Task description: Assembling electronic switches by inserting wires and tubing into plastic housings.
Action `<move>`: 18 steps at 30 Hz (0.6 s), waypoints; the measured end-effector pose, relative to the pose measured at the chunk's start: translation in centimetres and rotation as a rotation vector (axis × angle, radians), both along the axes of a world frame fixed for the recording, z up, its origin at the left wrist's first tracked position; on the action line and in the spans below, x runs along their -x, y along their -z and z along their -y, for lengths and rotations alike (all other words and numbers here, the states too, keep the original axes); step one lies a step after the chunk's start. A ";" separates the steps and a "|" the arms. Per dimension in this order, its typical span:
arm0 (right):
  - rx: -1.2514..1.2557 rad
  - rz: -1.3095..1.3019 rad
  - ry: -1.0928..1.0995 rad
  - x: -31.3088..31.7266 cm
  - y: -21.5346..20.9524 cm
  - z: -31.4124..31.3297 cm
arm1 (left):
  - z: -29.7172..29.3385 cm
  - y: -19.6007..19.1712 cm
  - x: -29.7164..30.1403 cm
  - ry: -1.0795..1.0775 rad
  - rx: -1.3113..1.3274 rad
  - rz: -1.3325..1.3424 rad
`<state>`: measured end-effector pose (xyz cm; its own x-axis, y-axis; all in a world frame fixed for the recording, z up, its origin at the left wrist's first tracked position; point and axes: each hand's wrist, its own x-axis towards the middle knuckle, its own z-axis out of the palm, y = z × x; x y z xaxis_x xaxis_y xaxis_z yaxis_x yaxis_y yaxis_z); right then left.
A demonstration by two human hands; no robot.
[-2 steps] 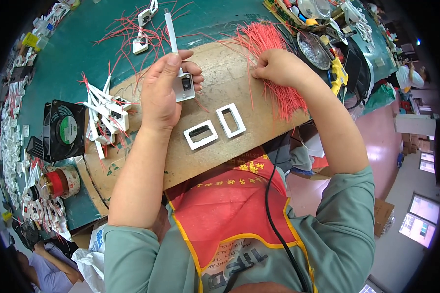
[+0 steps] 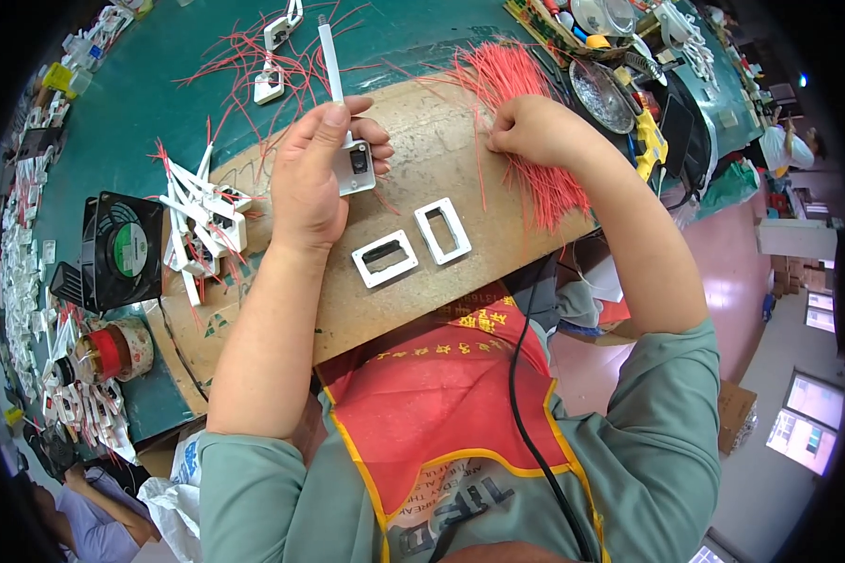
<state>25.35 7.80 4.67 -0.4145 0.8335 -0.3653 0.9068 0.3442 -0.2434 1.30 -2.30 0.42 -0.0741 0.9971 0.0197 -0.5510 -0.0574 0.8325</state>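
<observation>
My left hand (image 2: 312,174) is closed around a white plastic socket housing (image 2: 360,176) with a black insert. A white sleeve tube (image 2: 330,64) sticks up from that housing past my fingers. My right hand (image 2: 545,131) pinches at the left side of a thick bundle of red wires (image 2: 507,70), with a single red wire (image 2: 482,178) running down by the fingertips. Part of the bundle lies hidden under this hand and wrist. Between my hands and the board's near edge lie two white rectangular frames, one at left (image 2: 391,274) and one at right (image 2: 454,253).
A brown board (image 2: 282,310) covers the near part of the green table (image 2: 141,84). At left are a pile of white wired housings (image 2: 202,235) and a black fan (image 2: 122,249). Far right hold a metal dish (image 2: 601,98) and a yellow tool (image 2: 650,145). More wired housings (image 2: 269,84) lie beyond.
</observation>
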 end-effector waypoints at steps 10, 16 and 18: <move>0.143 -0.835 0.328 1.4 -6.4 0.6 | 0.7 0.0 -1.0 0.064 0.005 -0.140; 0.045 -1.276 0.259 4.0 -10.4 0.9 | 0.7 0.4 -1.1 0.155 -0.064 -0.245; 0.128 -1.294 0.423 5.4 -12.3 1.9 | 0.8 0.5 -1.0 0.148 -0.067 -0.213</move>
